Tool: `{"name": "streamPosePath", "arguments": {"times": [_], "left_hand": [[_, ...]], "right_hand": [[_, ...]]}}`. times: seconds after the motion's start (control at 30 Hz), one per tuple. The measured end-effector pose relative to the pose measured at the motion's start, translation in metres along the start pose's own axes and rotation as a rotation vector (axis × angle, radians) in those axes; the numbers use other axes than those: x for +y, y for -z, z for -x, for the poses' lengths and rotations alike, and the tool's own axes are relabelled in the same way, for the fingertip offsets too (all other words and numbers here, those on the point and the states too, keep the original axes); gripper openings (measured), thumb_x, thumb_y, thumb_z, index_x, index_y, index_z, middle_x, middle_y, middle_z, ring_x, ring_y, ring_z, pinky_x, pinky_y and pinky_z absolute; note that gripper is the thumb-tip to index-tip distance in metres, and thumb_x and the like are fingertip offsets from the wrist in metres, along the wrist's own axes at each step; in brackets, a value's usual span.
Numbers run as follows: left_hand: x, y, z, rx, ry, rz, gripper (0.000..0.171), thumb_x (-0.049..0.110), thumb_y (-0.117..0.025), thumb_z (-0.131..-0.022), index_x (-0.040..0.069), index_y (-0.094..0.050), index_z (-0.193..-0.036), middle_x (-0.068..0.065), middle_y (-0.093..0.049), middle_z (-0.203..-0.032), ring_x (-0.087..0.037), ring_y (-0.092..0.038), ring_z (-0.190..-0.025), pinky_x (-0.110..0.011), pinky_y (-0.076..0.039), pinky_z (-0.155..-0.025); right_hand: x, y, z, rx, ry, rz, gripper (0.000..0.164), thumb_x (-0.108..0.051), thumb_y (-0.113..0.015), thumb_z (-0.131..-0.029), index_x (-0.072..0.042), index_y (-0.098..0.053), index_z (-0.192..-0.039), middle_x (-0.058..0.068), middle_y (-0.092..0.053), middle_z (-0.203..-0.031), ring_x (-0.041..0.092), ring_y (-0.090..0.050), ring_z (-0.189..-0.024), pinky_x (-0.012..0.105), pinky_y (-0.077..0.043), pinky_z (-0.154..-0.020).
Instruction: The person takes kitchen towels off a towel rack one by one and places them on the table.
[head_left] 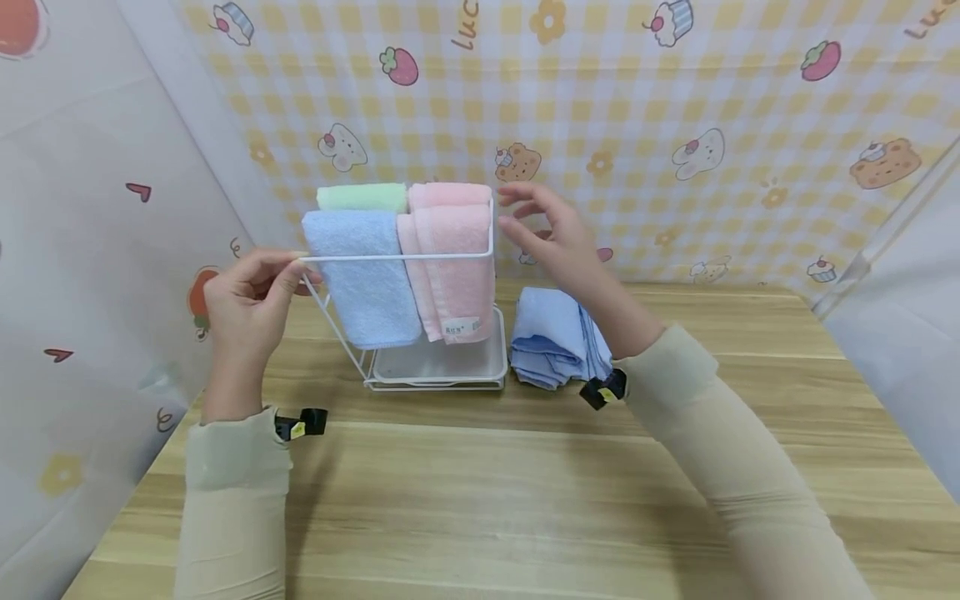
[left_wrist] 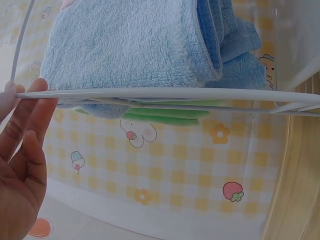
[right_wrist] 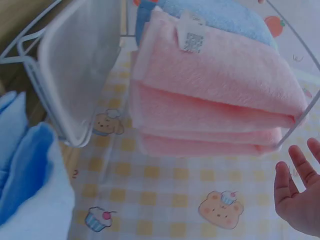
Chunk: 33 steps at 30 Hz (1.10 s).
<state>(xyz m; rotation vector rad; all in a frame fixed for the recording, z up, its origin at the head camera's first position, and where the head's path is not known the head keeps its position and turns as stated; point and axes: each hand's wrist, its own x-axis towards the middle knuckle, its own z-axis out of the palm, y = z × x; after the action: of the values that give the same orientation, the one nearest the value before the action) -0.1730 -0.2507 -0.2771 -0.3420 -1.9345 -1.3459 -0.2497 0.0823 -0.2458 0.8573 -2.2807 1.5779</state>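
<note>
My left hand [head_left: 251, 304] pinches the upper front-left corner of a white wire towel rack [head_left: 367, 258]; in the left wrist view, thumb and fingers meet round its bar [left_wrist: 150, 93]. Over the rack hang a folded blue towel [head_left: 363, 287] at front left, pink towels [head_left: 457, 275] on the right with a label on the front one, and a green towel [head_left: 360, 197] behind. Beside the rack's upper right end, my right hand [head_left: 551, 229] is held with loosely bent fingers and nothing in them. The right wrist view shows these fingers [right_wrist: 300, 162] apart from the bar.
At the rack's base lies a pale tray [head_left: 435, 364]. A folded blue cloth [head_left: 551, 329] rests on the wooden table [head_left: 480, 500] just right of the rack. Behind stands a yellow checked backdrop [head_left: 600, 108], with a white printed sheet [head_left: 82, 208] at left.
</note>
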Motion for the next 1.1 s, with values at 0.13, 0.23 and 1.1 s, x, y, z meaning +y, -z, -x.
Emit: {"name": "streamPosePath", "arguments": {"times": [0.13,0.23,1.1], "left_hand": [[-0.001,0.0,0.0,0.003,-0.018,0.022,0.012,-0.004,-0.068,-0.09,-0.014,-0.07,-0.096,0.013,-0.073,-0.077,-0.001,-0.068,-0.063,-0.012,-0.056,-0.064],[0.0,0.0,0.0,-0.003,-0.034,0.018,0.012,-0.005,-0.067,-0.089,-0.015,-0.07,-0.096,0.012,-0.074,-0.078,-0.001,-0.068,-0.064,-0.013,-0.057,-0.064],[0.001,0.0,0.001,-0.026,-0.046,-0.001,0.012,-0.004,-0.067,-0.09,-0.014,-0.07,-0.097,0.008,-0.075,-0.079,-0.001,-0.069,-0.064,-0.013,-0.057,-0.065]], "right_hand": [[-0.006,-0.006,-0.011,-0.037,0.02,0.034,0.041,-0.016,-0.068,-0.094,-0.007,-0.058,-0.133,0.011,-0.062,-0.128,0.021,-0.055,-0.117,0.035,-0.054,-0.09],[-0.009,-0.009,-0.017,-0.068,-0.001,0.062,0.042,-0.019,-0.071,-0.093,-0.008,-0.06,-0.131,0.01,-0.064,-0.125,0.021,-0.056,-0.116,0.038,-0.054,-0.092],[-0.032,-0.012,-0.038,-0.266,-0.021,0.36,0.02,-0.018,-0.073,-0.091,-0.005,-0.068,-0.105,0.007,-0.054,-0.088,0.021,-0.045,-0.08,0.026,-0.037,-0.066]]}}
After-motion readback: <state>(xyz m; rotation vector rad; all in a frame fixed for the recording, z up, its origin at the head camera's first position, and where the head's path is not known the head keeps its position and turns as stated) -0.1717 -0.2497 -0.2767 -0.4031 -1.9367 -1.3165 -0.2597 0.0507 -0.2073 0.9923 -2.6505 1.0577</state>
